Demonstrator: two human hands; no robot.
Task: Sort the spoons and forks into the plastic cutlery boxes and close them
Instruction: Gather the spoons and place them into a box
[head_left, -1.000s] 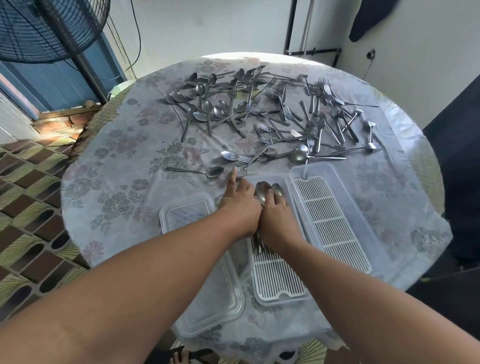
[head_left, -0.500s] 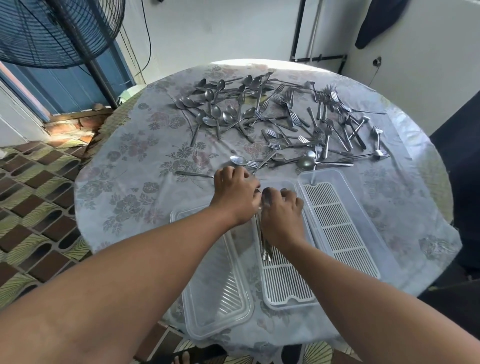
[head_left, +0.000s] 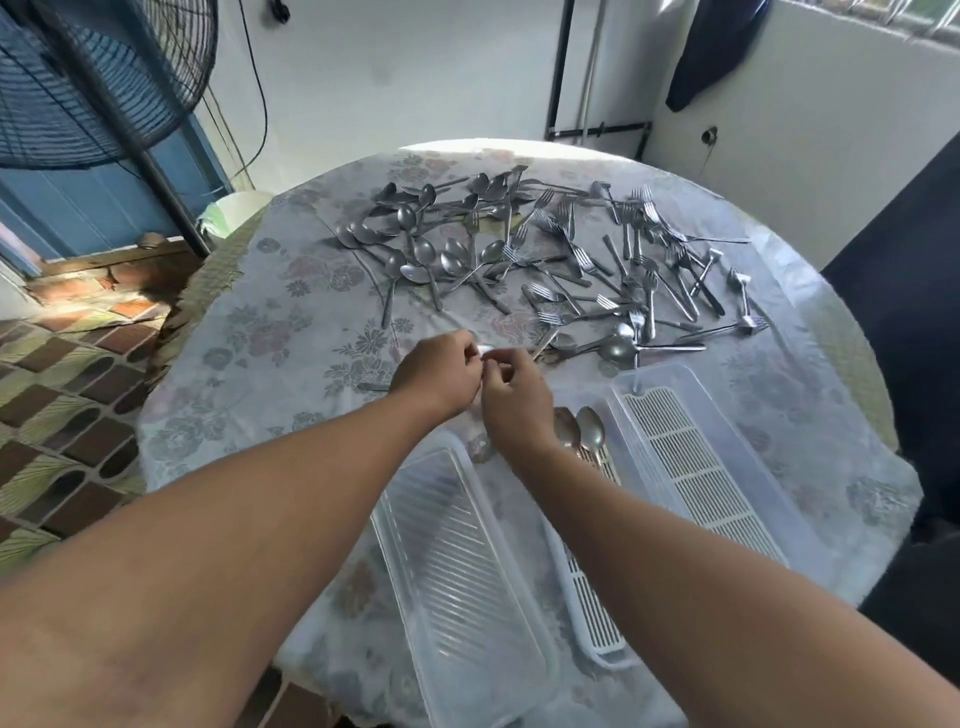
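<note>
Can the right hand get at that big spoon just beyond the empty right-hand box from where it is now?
Probably yes: the big spoon lies uncovered just right of the right hand, nothing between them.

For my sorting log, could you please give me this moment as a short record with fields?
table: round, flowered cloth
loose cutlery: spoons far left, forks far right
middle box: white grid, two spoons at its far end
right box: only a grid shows inside
clear tray: left of the boxes
left hand: curled, at a spoon on the cloth
right hand: pinching a shiny piece
lids: none on the boxes
</note>
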